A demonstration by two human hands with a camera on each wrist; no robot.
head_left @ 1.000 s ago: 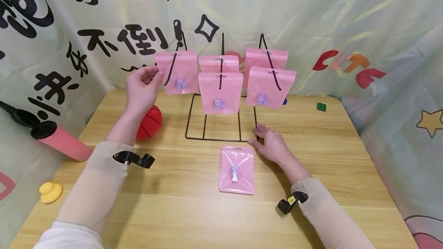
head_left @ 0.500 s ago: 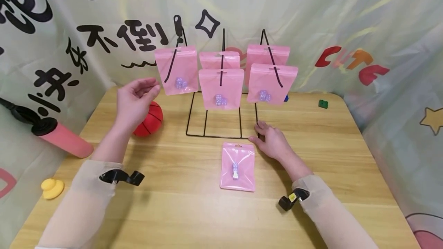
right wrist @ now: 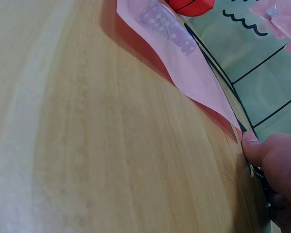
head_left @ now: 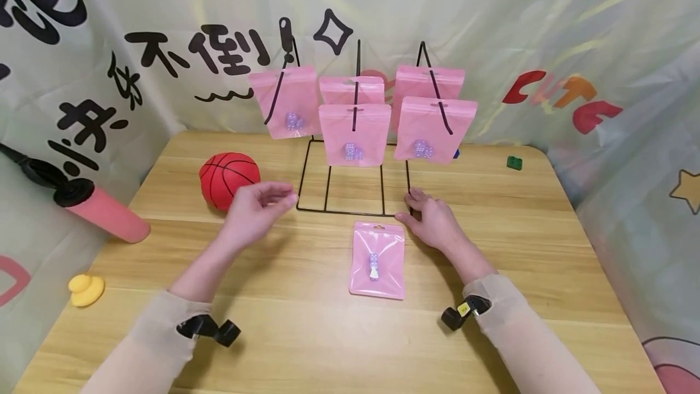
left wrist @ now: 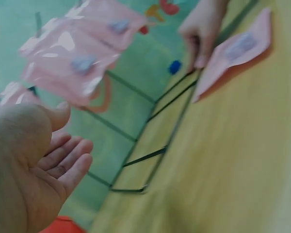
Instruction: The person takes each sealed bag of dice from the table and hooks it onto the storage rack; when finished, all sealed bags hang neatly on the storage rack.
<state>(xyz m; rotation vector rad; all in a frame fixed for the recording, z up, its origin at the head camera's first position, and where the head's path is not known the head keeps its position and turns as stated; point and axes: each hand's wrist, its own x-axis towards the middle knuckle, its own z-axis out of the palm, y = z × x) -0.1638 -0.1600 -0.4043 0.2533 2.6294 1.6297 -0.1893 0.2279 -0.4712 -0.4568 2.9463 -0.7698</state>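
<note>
A black wire display rack (head_left: 340, 211) stands on the table, with several pink zip bags (head_left: 354, 135) hanging from its three prongs. Small lilac dice show through the bags. My right hand (head_left: 434, 222) pinches the front right corner of the rack's base, thumb on the near side. Another pink zip bag (head_left: 377, 281) with dice in it lies flat on the table, just in front of the rack and left of that hand. My left hand (head_left: 254, 213) hovers in the air left of the base, holding nothing; its fingers look loose in the left wrist view.
A red toy basketball (head_left: 226, 175) sits behind my left hand. Further left are a pink bottle (head_left: 112, 214) with a black lid and a yellow rubber duck (head_left: 86, 290). A green toy brick (head_left: 514, 163) lies at the back right; a printed curtain (head_left: 547, 29) hangs behind.
My left hand let go of the left hanging bag, drew back, then came down and to the right, in front of the basketball. My right hand stays at the rack's corner.
</note>
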